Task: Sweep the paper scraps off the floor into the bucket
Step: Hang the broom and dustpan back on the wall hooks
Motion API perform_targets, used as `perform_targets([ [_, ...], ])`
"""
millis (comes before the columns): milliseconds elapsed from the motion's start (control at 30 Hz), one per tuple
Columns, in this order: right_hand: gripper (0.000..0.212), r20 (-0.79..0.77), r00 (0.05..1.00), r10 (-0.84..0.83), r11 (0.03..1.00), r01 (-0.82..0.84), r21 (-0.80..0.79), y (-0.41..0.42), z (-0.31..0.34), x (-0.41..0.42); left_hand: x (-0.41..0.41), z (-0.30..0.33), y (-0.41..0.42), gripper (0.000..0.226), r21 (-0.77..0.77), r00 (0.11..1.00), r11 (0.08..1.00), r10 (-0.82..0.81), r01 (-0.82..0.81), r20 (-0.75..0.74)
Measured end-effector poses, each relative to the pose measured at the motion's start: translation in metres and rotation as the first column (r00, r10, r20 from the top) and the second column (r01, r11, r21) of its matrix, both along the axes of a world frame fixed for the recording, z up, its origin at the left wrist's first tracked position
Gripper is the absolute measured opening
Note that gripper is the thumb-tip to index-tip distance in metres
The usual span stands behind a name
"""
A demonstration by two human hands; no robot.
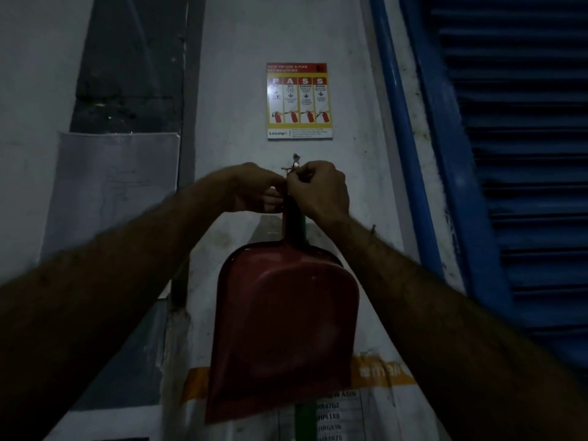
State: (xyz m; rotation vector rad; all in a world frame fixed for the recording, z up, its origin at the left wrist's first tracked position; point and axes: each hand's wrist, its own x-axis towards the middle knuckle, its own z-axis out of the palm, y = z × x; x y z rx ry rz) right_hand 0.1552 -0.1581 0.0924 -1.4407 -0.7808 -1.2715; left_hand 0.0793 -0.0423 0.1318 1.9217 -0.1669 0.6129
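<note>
A red dustpan (286,323) hangs flat against the white wall, pan downward, its handle pointing up to a small hook (296,160). Behind it a green stick (306,418), perhaps a broom handle, shows above and below the pan. My left hand (251,189) and my right hand (318,189) meet at the top of the dustpan handle just under the hook, fingers curled and pinching there; what exactly they pinch, a loop or the handle tip, is hidden. No paper scraps, floor or bucket are in view.
A fire-extinguisher instruction poster (299,100) is stuck to the wall above the hook. A blue louvred shutter (525,154) fills the right side. A pale sheet of paper (114,192) hangs at the left, and a printed white sack (366,409) sits below the dustpan.
</note>
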Motion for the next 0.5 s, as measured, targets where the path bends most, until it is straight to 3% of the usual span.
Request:
perform_targets([
  [100,0.018,-0.003,1.0,0.006,0.999,-0.006,-0.045,-0.01,0.0,0.004,-0.001,-0.005,0.002,0.031,0.114,0.999,0.993,-0.037,0.037,-0.001],
  [233,0.023,-0.005,1.0,0.023,0.988,-0.024,-0.15,-0.016,-0.001,0.009,0.001,-0.014,-0.003,0.031,0.226,0.993,0.97,0.066,-0.085,0.094],
  [333,0.03,0.06,0.997,-0.048,0.969,0.061,-0.241,-0.015,-0.006,0.006,0.006,-0.022,-0.007,0.043,0.205,0.988,0.973,0.08,-0.106,0.132],
  [500,0.032,0.116,0.988,-0.106,0.962,0.132,-0.24,-0.012,-0.012,0.007,0.009,-0.037,-0.009,0.055,0.132,0.976,0.987,0.062,-0.091,0.207],
])
